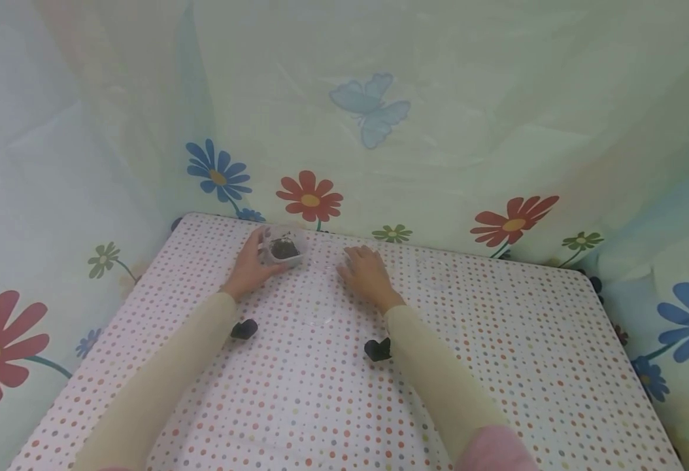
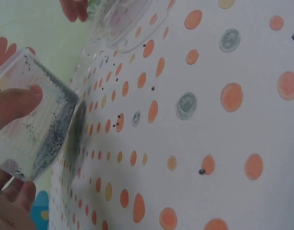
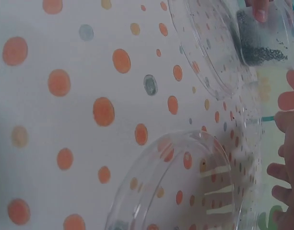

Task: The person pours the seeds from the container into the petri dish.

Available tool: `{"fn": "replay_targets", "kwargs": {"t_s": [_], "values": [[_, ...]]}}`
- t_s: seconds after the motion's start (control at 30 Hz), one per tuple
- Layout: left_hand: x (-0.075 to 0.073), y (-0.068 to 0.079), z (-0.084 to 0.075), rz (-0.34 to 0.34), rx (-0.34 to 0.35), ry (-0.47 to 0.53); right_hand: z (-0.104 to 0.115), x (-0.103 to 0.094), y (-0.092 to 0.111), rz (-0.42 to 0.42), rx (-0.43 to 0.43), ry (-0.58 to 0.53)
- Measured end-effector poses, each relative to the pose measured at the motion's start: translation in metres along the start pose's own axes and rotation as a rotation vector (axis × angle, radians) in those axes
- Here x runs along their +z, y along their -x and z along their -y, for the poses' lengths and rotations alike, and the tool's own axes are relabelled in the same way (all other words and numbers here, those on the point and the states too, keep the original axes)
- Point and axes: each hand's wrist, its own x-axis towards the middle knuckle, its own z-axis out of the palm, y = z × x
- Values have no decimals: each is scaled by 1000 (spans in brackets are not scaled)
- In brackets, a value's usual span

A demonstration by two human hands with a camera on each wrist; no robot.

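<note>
The head view looks down; close wrist views share the tub.

A small, booth-like place: creased, pale sheeting printed with daisies and a butterfly closes off a polka-dot surface at left, far and right; whether home or workplace cannot be told.

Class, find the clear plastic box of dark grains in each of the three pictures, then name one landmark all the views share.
Head: the clear plastic box is left of centre, in the left hand.
Left wrist: the clear plastic box is at the left edge.
Right wrist: the clear plastic box is in the top right corner.
Shared landmark: the polka-dot tablecloth.
</note>
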Motion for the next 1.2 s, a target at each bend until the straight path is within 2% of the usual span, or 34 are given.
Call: {"fn": "replay_targets", "kwargs": {"t_s": [0.2, 0.6, 0.97, 1.2], "values": [[1, -1, -3, -19, 32, -56, 4, 4, -4, -15, 17, 46], [2, -2, -8, -33, 98, -92, 9, 9, -12, -17, 19, 113], [3, -5, -10, -31, 126, -120, 12, 11, -12, 9, 40, 95], [5, -8, -8, -30, 136, -133, 13, 15, -9, -12, 16, 97]]}}
